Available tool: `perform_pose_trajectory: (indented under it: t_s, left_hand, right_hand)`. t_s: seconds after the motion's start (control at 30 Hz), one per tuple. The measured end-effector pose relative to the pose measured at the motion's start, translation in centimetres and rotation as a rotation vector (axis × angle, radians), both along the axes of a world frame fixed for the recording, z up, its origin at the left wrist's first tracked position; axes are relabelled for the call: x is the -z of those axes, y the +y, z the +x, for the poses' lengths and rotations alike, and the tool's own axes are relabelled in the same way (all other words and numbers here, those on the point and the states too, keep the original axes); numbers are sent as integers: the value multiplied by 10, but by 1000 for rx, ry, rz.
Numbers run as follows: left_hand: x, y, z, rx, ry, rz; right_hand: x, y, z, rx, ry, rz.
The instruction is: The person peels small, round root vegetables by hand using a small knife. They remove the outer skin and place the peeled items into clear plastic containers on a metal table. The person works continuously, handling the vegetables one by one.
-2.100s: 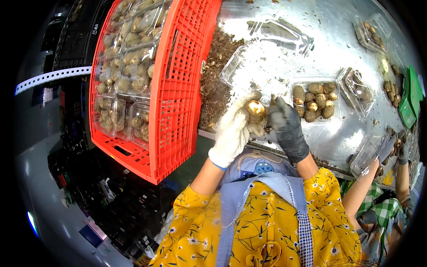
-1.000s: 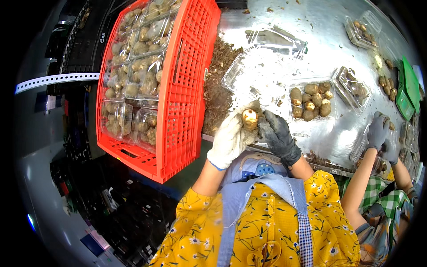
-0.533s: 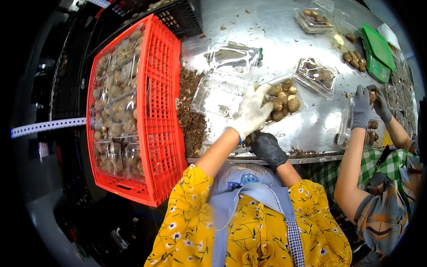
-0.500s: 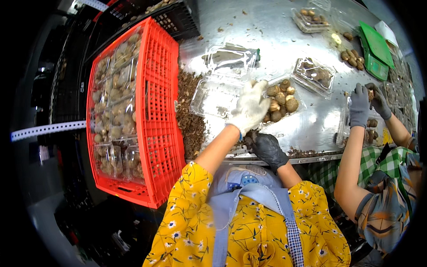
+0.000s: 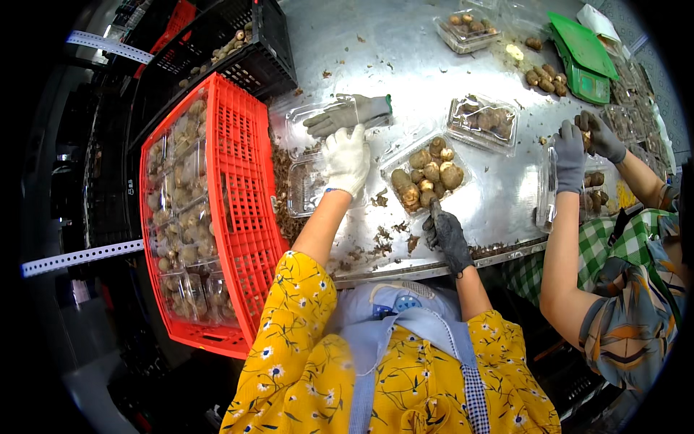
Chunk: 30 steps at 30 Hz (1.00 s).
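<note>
My left hand (image 5: 347, 160), in a white glove, lies with its fingers stretched out against an opened clear plastic clamshell box (image 5: 298, 189); it seems to hold nothing. Through the box's raised lid a loose grey glove (image 5: 370, 108) with a green cuff shows. My right hand (image 5: 450, 237), in a black glove, has its fingers extended, the foremost touching the near edge of another clear box (image 5: 463, 189). That box holds several small brown taro roots (image 5: 426, 173) with pale cut ends.
A red crate (image 5: 242, 173) packed with filled boxes stands at the left, a black crate (image 5: 260, 65) behind it. Filled clamshells (image 5: 483, 124), loose taro (image 5: 547, 79) and a green scale (image 5: 582, 61) sit beyond. A co-worker's gloved hands (image 5: 571, 155) work at the right; peel scraps (image 5: 383, 239) litter the near table edge.
My left hand has moved left, and the opened clamshell has shifted left with it. My right hand has moved right and forward to the taro box. The whole view has shifted somewhat.
</note>
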<state>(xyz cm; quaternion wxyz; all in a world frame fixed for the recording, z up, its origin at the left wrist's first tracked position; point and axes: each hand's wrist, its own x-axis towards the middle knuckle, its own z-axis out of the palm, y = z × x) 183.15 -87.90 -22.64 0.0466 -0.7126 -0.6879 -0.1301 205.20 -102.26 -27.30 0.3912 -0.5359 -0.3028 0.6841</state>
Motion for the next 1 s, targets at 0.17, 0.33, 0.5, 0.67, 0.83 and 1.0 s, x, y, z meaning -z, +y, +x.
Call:
perform_pose_trajectory:
  t_s: [0.17, 0.33, 0.5, 0.67, 0.83, 1.0]
  left_hand:
    - [-14, -7, 0, -88, 88, -62]
    - [-81, -37, 26, -148, -277, -933]
    - [-42, -72, 30, -231, -639, -799]
    - [11, -86, 53, -422, -1699, -435]
    - [9, -107, 65, -117, -1399, -234]
    - [19, -112, 70, 111, -1253, -41]
  right_hand:
    - [2, 19, -3, 37, -119, -49]
    - [0, -3, 26, 92, -40, -223]
    - [-8, -29, 45, 181, 53, -179]
    - [38, -52, 77, -22, -166, -129]
    - [43, -54, 78, -59, -98, -153]
    - [3, -42, 66, -120, 107, -216]
